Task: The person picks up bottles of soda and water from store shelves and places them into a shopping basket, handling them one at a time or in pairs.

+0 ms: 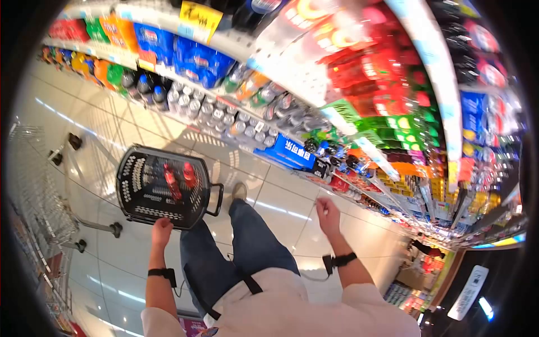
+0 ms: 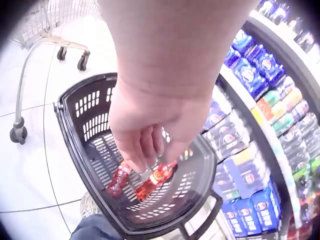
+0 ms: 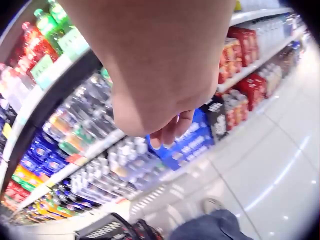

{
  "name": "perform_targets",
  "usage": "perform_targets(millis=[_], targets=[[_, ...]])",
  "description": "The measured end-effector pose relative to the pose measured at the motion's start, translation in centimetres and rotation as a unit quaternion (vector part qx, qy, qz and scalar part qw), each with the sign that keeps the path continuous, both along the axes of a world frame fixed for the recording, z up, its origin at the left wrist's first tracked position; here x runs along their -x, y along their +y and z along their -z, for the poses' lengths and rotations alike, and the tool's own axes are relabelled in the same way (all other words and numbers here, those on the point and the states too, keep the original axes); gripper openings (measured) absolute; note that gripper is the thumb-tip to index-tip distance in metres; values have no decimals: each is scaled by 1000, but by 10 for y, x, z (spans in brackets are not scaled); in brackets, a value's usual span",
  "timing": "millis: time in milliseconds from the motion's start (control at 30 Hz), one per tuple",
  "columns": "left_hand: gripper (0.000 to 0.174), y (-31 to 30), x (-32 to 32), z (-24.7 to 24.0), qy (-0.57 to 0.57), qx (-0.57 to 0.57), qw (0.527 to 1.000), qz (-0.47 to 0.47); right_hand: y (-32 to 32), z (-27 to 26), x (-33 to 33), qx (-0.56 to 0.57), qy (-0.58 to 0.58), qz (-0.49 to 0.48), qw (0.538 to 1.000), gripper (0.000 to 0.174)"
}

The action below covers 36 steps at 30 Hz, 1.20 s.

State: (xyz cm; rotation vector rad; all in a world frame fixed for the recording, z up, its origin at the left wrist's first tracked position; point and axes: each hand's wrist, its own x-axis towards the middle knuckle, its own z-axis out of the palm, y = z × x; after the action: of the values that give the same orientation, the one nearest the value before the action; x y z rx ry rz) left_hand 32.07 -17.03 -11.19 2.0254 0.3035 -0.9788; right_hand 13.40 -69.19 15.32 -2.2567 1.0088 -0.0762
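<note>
A black plastic basket (image 1: 130,196) with slotted walls is in front of the person's legs in the head view. Two bottles with red contents lie in it, one bottle (image 2: 119,181) beside the other bottle (image 2: 156,181). My left hand (image 1: 162,231) hangs at the basket's near rim, its fingers loosely curled; in the left wrist view the same hand (image 2: 150,125) overlaps the basket's inside, nothing visible in its grasp. Away from the basket, my right hand (image 1: 328,216) hangs in the air with loosely bent fingers and holds nothing. Its fingertips (image 3: 167,139) overlap a blue carton in the right wrist view.
Drink shelves (image 1: 241,48) run along the far side and right, stacked with bottles and cans. A blue carton (image 1: 285,150) stands at the lowest shelf. On the left is a wire shopping cart (image 1: 42,185) with wheels on the tiled floor (image 1: 281,191).
</note>
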Motion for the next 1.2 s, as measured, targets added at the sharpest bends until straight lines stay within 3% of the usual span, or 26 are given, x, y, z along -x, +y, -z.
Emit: perform_targets(millis=[100,167,233,367,500,567,633,667,900,1000,1100,1200], targets=[[34,4,1,-84,-16,11,1000,-13,-20,-66,-75,154,-168,-79,970,22],[36,24,8,-107,-5,20,1000,-16,-45,-100,-106,200,-227,-65,951,29],[37,30,20,-160,-26,-3,999,-36,-58,-145,-139,225,-275,16,935,35],[36,57,58,-198,-61,-16,995,-77,-65,-231,-184,257,-322,30,911,46],[37,73,104,-209,-29,-9,985,-171,-92,-238,-209,320,-242,60,914,56],[37,73,116,-214,-22,-4,979,-204,-94,-243,-219,331,-273,63,901,57],[38,65,127,-224,-1,12,967,-256,-94,-251,-229,256,-130,112,951,56],[40,62,129,-227,-1,16,966,-259,-101,-246,-233,261,-118,103,953,58],[37,62,136,-233,-22,42,953,-298,-112,-224,-242,262,-184,112,941,57],[35,61,134,-239,-16,51,950,-308,-94,-234,-238,179,-226,90,953,47],[34,62,132,-247,-2,55,952,-303,-74,-228,-232,222,-319,32,921,41],[34,62,127,-254,-4,47,958,-284,-54,-233,-221,209,-315,13,926,38]])
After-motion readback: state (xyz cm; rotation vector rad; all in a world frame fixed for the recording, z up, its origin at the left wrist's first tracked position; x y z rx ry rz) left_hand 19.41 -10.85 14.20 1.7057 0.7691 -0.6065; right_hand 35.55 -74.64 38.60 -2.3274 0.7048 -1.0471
